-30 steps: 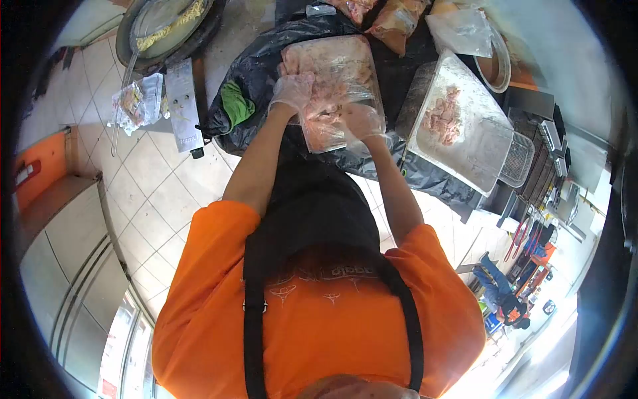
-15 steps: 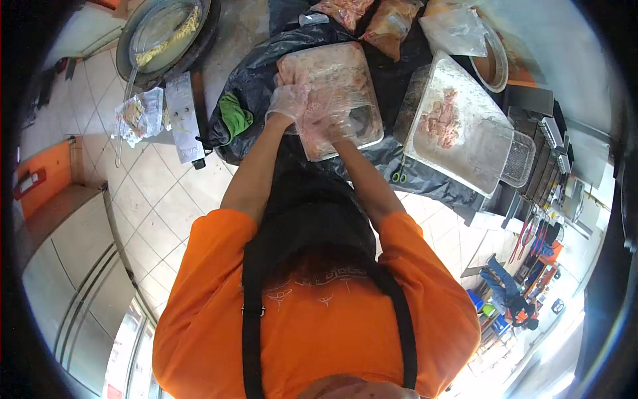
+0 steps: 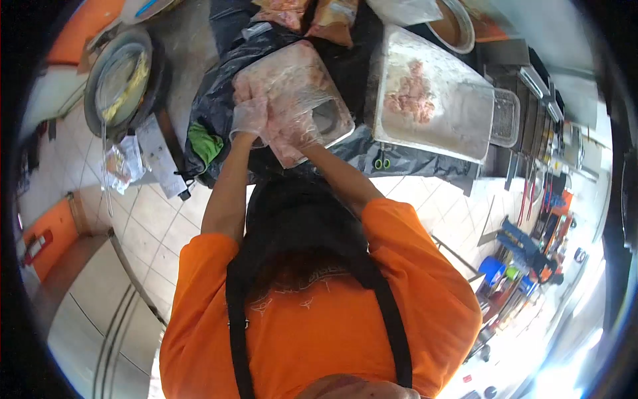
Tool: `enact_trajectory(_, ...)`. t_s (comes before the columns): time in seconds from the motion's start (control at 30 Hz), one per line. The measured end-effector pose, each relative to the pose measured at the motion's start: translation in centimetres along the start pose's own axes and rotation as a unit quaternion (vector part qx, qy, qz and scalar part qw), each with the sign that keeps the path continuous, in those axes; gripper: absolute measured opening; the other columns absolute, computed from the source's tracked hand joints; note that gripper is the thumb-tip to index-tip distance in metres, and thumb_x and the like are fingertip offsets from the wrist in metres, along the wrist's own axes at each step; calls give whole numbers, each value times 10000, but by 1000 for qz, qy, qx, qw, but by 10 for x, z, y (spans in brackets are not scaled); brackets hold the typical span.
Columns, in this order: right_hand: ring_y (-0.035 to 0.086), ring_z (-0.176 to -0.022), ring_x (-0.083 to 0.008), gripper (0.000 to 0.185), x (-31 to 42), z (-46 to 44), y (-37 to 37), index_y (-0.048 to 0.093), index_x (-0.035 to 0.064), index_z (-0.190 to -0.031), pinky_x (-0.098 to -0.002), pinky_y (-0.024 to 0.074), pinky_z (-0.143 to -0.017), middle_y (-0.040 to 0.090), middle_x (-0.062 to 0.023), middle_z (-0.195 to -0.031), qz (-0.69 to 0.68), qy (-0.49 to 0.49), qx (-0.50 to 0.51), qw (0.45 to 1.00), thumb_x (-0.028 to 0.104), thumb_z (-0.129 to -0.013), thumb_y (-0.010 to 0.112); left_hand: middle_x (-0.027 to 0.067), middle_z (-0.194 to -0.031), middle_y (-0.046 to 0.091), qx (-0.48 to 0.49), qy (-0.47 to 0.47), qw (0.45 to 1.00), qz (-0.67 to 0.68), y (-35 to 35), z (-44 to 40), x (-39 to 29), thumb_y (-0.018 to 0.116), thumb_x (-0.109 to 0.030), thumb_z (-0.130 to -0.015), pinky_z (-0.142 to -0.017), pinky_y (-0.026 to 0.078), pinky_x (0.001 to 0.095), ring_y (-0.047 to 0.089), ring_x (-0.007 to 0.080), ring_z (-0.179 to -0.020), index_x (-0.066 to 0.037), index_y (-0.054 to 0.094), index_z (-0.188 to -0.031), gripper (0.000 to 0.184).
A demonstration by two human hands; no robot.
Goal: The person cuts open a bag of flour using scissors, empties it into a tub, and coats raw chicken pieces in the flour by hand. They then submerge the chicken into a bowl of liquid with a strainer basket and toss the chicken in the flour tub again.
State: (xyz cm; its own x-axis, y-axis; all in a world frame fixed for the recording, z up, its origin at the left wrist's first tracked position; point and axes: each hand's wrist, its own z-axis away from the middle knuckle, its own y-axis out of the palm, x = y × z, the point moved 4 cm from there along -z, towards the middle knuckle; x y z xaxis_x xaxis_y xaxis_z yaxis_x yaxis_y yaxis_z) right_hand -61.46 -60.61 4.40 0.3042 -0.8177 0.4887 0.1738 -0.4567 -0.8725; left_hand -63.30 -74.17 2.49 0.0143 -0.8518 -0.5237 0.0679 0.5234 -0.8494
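Note:
My left hand [image 3: 250, 120], in a loose clear plastic glove, rests on pale raw meat [image 3: 276, 136] at the left side of a white tray [image 3: 344, 128]. My right hand [image 3: 300, 130], gloved likewise, touches the meat near the tray's front edge. The gloves and meat blend together, so the fingers of both hands cannot be made out. More pale meat covers the far part of the tray, and a grey bare patch shows at its right. The tray lies on black plastic sheeting [image 3: 359, 149].
A larger metal tray [image 3: 458, 130] holds a heap of raw meat [image 3: 412, 96], with a wire basket [image 3: 505, 118] at its right end. Green-handled scissors [image 3: 381, 163] and a green cloth [image 3: 204, 143] lie nearby. A wide pan [image 3: 119, 83] stands left. Bagged food [image 3: 332, 21] lies behind.
The view has turned, so the table's things sit further left. Both hands stay on the meat in the white tray, having shifted slightly over it.

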Motion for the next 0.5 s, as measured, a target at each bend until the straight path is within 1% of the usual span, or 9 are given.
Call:
enact_trajectory(0.07, 417, -1172, -347, 517, -46, 8, 40, 433, 139, -1274, -490, 317, -976, 461, -146, -1269, -16, -22, -28, 999, 409, -833, 462, 241, -1177, 517, -10, 6, 1000, -7, 10, -4, -1, 333, -301, -895, -905, 405, 503, 446, 462, -1110, -135, 551, -1158, 380)
enact_trajectory(0.1, 417, -1172, -347, 517, -47, 7, 28, 433, 139, -1274, -490, 317, -976, 461, -146, -1269, -16, -20, -35, 999, 409, -833, 462, 242, -1205, 495, -77, 8, 997, -18, 7, -4, -3, 330, -315, -898, -919, 394, 500, 427, 467, -1126, -147, 565, -1140, 377)
enact_trajectory(0.17, 436, -1164, -299, 453, -60, 14, 13, 526, 146, -1191, -430, 347, -973, 499, -101, -1240, 105, 10, 167, 980, 418, -832, 470, 242, -1233, 474, -146, 3, 989, -33, 9, -1, 2, 327, -328, -900, -933, 384, 497, 407, 472, -1142, -160, 580, -1122, 376)
enact_trajectory(0.2, 436, -1164, -299, 453, -74, 12, 13, 526, 146, -1191, -430, 347, -973, 499, -101, -1240, 104, 3, 168, 980, 418, -832, 470, 230, -1296, 409, -140, 6, 990, -24, 17, -3, 8, 320, -344, -903, -953, 366, 498, 368, 483, -1168, -162, 561, -1149, 389)
enact_trajectory(0.3, 531, -1028, -249, 404, -99, 8, 21, 598, 137, -1106, -368, 409, -911, 567, -68, -1148, -64, 33, 251, 965, 414, -835, 482, 209, -1401, 263, -73, -3, 997, -1, 17, -2, 18, 312, -367, -905, -990, 324, 503, 288, 519, -1204, -163, 494, -1223, 419)
enact_trajectory(0.37, 593, -849, -178, 272, -78, 6, -15, 611, 50, -1013, -298, 470, -730, 631, -60, -918, -199, -27, 160, 966, 208, -792, 602, 201, -1443, 183, -11, -12, 1000, 20, 20, -1, 17, 310, -375, -905, -1007, 300, 509, 246, 545, -1215, -164, 447, -1271, 444)
enact_trajectory(0.4, 613, -790, -155, 238, -67, 6, -35, 615, 20, -982, -275, 491, -669, 652, -57, -841, -242, -49, 131, 960, 139, -778, 642, 207, -1420, 232, -53, -2, 998, 29, 16, -1, 13, 306, -376, -904, -1016, 289, 506, 258, 546, -1208, -153, 467, -1255, 445)
enact_trajectory(0.47, 609, -773, -133, 223, -66, 8, -57, 605, 22, -979, -224, 476, -626, 649, -68, -849, -394, 227, 207, 866, 93, -770, 643, 214, -1397, 282, -97, 6, 995, 39, 15, -1, 15, 303, -378, -904, -1024, 278, 502, 270, 547, -1200, -142, 486, -1240, 449)
enact_trajectory(0.5, 609, -773, -133, 223, -62, 11, -74, 605, 22, -979, -224, 476, -626, 649, -68, -849, -393, 227, 209, 866, 93, -770, 643, 223, -1363, 329, -67, 4, 997, 24, 22, -2, 20, 299, -373, -905, -1026, 274, 503, 280, 549, -1192, -131, 508, -1217, 446)
